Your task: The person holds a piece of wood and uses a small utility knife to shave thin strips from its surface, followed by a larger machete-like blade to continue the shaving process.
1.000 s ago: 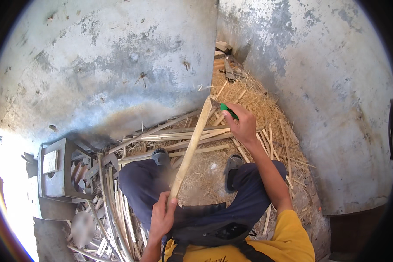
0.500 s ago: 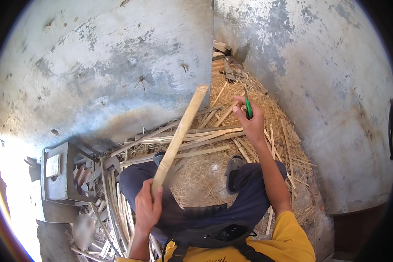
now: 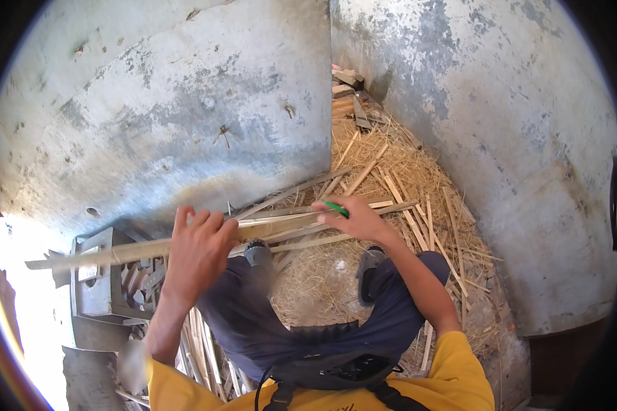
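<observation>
A long split bamboo strip (image 3: 131,253) lies almost level across the front of me, its left end somewhat lower. My left hand (image 3: 202,246) is wrapped round it from above, near its middle. At the strip's right end is my right hand (image 3: 349,218), closed round a small knife with a green handle (image 3: 335,208). The knife's blade is hard to make out here. Whether the fingers of the right hand also press on the strip cannot be told.
Shavings and loose strips (image 3: 418,219) cover the floor ahead and to the right. More strips (image 3: 202,349) lie by my left leg. A grey box-like frame (image 3: 99,274) stands at the left. Two worn walls (image 3: 267,89) meet ahead. Sandalled feet (image 3: 370,274) rest between.
The bamboo strip has swung from steeply upright to nearly level, reaching out to the left. My left hand has risen with it. My right hand has come down and left with the knife to its end.
</observation>
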A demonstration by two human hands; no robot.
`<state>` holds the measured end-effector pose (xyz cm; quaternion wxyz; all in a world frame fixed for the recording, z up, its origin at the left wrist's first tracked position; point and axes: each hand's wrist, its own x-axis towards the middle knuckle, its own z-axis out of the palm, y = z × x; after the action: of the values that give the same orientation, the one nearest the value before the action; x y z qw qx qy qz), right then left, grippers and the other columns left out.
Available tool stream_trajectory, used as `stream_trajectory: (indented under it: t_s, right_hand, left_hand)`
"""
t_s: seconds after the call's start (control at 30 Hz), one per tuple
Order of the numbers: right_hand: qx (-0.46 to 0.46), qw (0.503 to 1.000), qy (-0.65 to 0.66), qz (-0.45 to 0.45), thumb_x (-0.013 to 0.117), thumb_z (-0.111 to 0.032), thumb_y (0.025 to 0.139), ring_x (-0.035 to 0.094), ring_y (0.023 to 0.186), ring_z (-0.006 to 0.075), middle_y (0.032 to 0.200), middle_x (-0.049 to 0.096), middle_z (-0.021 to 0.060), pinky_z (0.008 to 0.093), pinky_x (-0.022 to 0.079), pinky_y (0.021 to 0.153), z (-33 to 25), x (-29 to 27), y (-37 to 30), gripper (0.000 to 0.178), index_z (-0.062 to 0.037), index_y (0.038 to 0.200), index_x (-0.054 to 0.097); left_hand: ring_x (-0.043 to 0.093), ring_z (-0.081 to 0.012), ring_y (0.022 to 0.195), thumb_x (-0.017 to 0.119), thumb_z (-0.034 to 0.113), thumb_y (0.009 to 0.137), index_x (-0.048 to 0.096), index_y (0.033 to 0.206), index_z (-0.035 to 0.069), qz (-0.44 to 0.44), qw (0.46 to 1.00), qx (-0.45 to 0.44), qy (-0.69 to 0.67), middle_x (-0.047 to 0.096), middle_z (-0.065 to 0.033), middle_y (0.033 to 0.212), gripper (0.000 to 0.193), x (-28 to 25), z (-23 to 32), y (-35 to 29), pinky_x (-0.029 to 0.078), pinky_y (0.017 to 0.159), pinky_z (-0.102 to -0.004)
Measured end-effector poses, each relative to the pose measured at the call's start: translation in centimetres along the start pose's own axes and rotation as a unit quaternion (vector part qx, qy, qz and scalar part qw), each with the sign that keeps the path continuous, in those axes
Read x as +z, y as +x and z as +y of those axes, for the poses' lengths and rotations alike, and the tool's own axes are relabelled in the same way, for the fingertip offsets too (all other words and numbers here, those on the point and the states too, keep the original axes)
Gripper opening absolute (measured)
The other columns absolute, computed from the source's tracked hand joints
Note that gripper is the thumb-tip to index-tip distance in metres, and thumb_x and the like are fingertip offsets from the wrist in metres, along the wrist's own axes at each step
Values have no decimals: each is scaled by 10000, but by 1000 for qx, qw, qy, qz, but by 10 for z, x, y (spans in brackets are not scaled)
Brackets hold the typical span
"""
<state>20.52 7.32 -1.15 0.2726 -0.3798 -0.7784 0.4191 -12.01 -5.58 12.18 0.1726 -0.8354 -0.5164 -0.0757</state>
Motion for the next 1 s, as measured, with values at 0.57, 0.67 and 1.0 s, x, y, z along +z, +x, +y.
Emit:
stream_trajectory:
  t_s: [0.57,0.67,1.0]
  right_hand:
    - [99,932,346,48,733,-257,1026,539,654,39,1113,780,51,235,460,593,-7,15,-5,416,-32,1373,693]
    - [47,919,366,138,694,-304,1053,345,560,3,1143,790,58,207,306,499,-9,2,2,474,-21,1431,653]
    - [35,932,344,111,671,-298,1084,352,545,-11,1163,793,88,202,293,489,-31,8,23,455,-18,1442,647]
  left_hand:
    - [628,-188,1019,815,182,714,819,1033,231,319,932,161,61,650,55,1022,323,56,-7,48,464,1024,-465]
    - [631,-135,976,810,155,782,790,1037,186,317,916,239,53,630,65,963,258,86,-4,52,509,912,-369]
    - [651,-156,849,802,103,694,796,1011,84,307,886,343,-55,619,36,857,317,116,21,83,586,806,-312]
